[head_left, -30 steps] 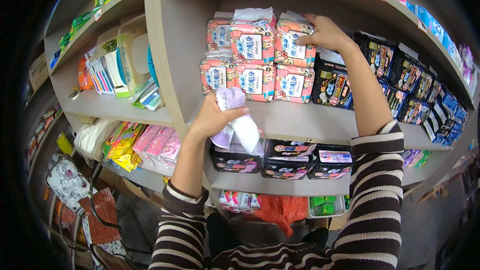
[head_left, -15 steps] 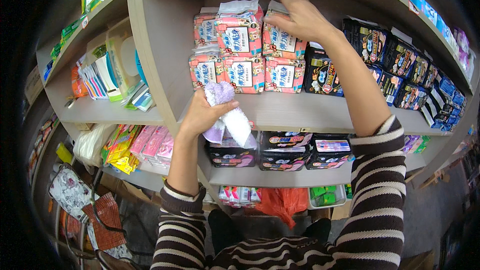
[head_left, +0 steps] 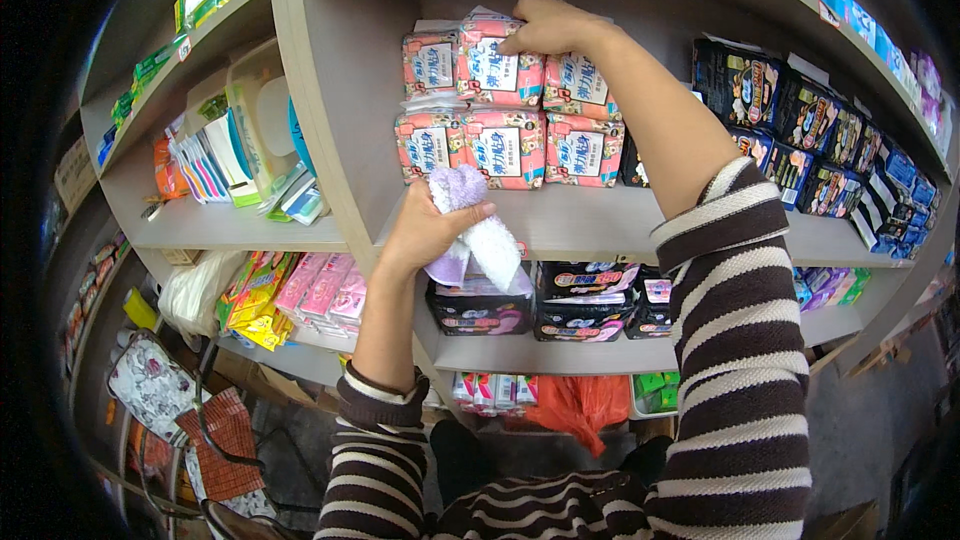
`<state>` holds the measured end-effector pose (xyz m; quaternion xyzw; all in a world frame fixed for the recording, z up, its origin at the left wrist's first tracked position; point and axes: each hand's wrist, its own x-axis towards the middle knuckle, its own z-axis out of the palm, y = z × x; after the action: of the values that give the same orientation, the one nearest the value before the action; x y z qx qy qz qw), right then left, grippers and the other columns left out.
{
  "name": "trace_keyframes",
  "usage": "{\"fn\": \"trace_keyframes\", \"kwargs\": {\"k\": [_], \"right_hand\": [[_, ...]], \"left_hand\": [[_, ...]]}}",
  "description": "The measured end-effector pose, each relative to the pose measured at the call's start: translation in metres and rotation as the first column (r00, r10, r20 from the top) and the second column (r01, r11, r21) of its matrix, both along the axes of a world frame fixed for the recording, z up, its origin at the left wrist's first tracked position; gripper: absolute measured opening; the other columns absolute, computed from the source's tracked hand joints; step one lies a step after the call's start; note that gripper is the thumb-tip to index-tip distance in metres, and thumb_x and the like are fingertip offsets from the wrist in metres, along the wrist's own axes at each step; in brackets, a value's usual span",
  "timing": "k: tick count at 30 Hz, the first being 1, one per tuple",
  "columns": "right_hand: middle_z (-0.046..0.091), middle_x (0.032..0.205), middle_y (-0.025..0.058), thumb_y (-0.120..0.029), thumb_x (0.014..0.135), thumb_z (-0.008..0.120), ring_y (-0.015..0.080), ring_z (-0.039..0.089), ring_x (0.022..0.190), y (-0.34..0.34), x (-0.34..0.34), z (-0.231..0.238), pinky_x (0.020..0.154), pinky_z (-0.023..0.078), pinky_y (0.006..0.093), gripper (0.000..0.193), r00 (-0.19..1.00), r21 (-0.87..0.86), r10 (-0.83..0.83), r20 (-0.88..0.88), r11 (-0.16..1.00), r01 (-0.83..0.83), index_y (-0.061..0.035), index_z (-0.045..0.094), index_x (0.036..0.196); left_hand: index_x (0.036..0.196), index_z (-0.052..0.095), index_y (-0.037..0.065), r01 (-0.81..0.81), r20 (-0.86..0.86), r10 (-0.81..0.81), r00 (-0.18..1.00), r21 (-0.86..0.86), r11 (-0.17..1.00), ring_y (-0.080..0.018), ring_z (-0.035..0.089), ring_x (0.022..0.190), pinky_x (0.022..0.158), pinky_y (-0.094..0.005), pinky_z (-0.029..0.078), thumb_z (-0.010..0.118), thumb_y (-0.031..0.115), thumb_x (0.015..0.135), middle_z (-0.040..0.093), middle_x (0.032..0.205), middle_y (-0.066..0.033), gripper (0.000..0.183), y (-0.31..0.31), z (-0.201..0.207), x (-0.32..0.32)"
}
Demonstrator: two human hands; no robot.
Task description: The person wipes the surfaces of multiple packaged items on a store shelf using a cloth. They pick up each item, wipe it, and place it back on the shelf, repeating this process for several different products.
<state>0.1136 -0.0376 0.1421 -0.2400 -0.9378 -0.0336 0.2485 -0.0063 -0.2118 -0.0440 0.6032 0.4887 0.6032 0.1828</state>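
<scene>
My left hand is closed around a folded fluffy cloth, lilac and white, in front of the shelf edge. Behind it, pink packs of sanitary pads stand in two stacked layers. My right hand reaches over the upper layer, its thumb on the front and its fingers behind the top of the middle pink pack. That pack tilts slightly. Another upper pink pack sits under my right wrist, and a third pink pack is on the left. The fingertips behind the pack are hidden.
Black packs line the shelf to the right, with more black packs on the shelf below. An upright divider separates the left bay, which holds a clear plastic box. A red plastic bag hangs low near my legs.
My right hand has moved left and down from above the right upper pack, closing on the middle one, which has tilted. My left hand still holds the cloth. The view has shifted slightly.
</scene>
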Motion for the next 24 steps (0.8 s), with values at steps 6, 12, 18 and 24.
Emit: {"fn": "trace_keyframes", "kwargs": {"k": [6, 12, 18, 24], "right_hand": [[0.064, 0.094, 0.0227, -0.039, 0.078, 0.060, 0.0357, 0.060, 0.095, -0.005, -0.003, -0.014, 0.090, 0.040, 0.0491, 0.044, 0.995, 0.171, -0.040, 0.087, 0.985, 0.025, 0.0005, 0.064, 0.097], [0.057, 0.113, 0.0227, -0.043, 0.080, 0.058, 0.0407, 0.046, 0.116, -0.009, -0.006, -0.025, 0.101, 0.023, 0.0618, 0.051, 0.976, 0.279, -0.138, 0.165, 0.956, 0.088, -0.0029, 0.058, 0.112], [0.057, 0.114, 0.0216, -0.046, 0.079, 0.058, 0.0429, 0.043, 0.117, -0.016, 0.015, -0.013, 0.097, 0.030, 0.0606, 0.058, 0.996, 0.402, -0.083, -0.016, 0.912, 0.082, -0.0026, 0.051, 0.118], [0.062, 0.097, 0.0227, -0.037, 0.079, 0.058, 0.0401, 0.054, 0.103, -0.002, 0.077, -0.032, 0.089, 0.041, 0.0515, 0.050, 0.989, 0.426, -0.110, -0.102, 0.893, 0.143, 0.0010, 0.054, 0.111]], "left_hand": [[0.083, 0.061, -0.001, 0.035, 0.038, -0.035, 0.999, 0.010, 0.999, -0.0127, 0.062, 0.067, 0.061, -0.0279, 0.049, 0.073, 0.006, 0.072, 0.065, 0.074, -0.0056, 0.018, 0.000, -0.001, 0.001], [0.082, 0.060, -0.002, -0.030, -0.046, 0.030, 0.998, 0.012, 0.999, -0.0139, 0.061, 0.067, 0.060, -0.0287, 0.049, 0.074, 0.007, 0.071, 0.064, 0.074, -0.0065, 0.020, 0.002, -0.002, -0.002], [0.084, 0.062, -0.003, -0.034, -0.059, 0.036, 0.998, 0.031, 0.999, -0.0132, 0.061, 0.067, 0.060, -0.0287, 0.049, 0.074, 0.009, 0.071, 0.065, 0.075, -0.0070, 0.022, 0.003, -0.002, -0.003], [0.084, 0.062, -0.001, -0.220, 0.218, 0.179, 0.959, 0.185, 0.958, -0.0140, 0.061, 0.066, 0.062, -0.0290, 0.049, 0.074, 0.007, 0.070, 0.065, 0.077, -0.0063, 0.020, -0.015, -0.018, -0.002]]}}
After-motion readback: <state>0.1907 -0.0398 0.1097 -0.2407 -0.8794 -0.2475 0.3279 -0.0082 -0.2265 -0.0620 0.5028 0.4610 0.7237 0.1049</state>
